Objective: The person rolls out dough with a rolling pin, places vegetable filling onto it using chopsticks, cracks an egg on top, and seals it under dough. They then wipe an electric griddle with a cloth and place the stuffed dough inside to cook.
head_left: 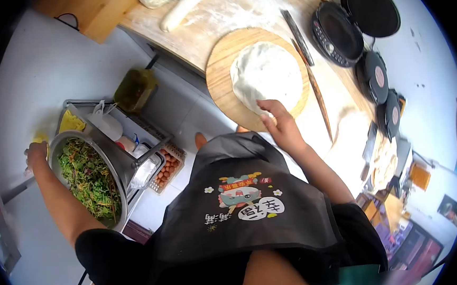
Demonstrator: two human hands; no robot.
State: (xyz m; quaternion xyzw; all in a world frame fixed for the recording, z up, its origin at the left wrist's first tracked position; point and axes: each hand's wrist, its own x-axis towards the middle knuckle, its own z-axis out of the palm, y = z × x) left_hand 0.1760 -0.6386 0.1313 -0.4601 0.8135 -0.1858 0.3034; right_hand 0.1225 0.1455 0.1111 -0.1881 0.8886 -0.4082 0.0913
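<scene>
A thin round sheet of white dough (pixel 273 68) lies on a round wooden board (pixel 221 74) at the near edge of the worktop. My right hand (pixel 283 128) is at the near edge of the dough, thumb and fingers curled in on its rim. On the far left my left hand (pixel 37 155) is closed beside a large metal bowl (pixel 122 200); a yellow thing shows at its fingers, too small and blurred to name. Chopped green leaves with thin orange shreds (pixel 87 173) fill the bowl.
A long dough roll (pixel 190 6) lies on the floured worktop. A thin rolling pin (pixel 319 101), a dark bar (pixel 298 37) and a knife (pixel 369 143) lie to the right, near an open electric griddle (pixel 337 31). Eggs (pixel 166 168) sit in a basket below the bowl.
</scene>
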